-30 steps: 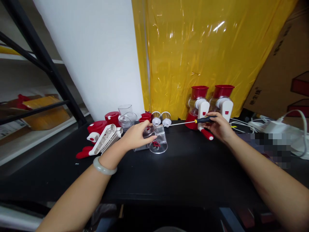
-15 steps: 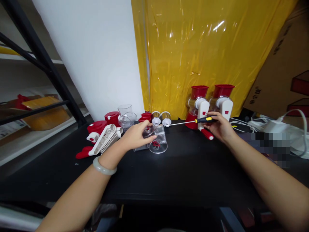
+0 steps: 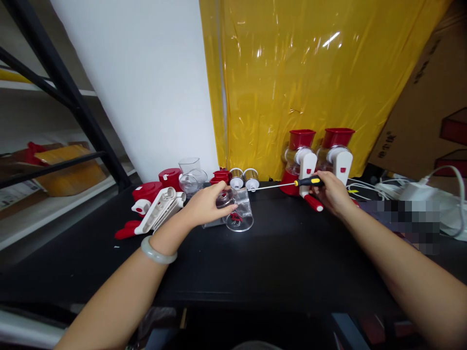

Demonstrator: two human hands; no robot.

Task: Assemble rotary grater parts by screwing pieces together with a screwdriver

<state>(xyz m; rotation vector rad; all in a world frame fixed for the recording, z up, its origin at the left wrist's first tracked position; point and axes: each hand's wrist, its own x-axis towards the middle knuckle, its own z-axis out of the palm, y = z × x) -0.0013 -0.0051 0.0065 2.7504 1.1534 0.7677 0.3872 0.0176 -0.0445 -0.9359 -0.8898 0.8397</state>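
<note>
My left hand (image 3: 206,204) is closed around a clear plastic housing (image 3: 239,214) lying on its side on the black table (image 3: 262,262); a small red part shows inside it. My right hand (image 3: 333,192) grips the black and yellow handle of a screwdriver (image 3: 288,183). Its thin shaft points left toward the clear housing, the tip a little short of it. A jade bangle sits on my left wrist.
Two assembled red and white grinders (image 3: 317,155) stand at the back by the yellow plastic sheet (image 3: 310,73). Loose red lids, clear cups (image 3: 191,175), two metal drums (image 3: 243,178) and white frames (image 3: 160,209) lie at the left. Cables and a white adapter (image 3: 416,192) lie right.
The screwdriver handle has shifted very slightly in my right hand. My left hand and the clear housing have stayed in place.
</note>
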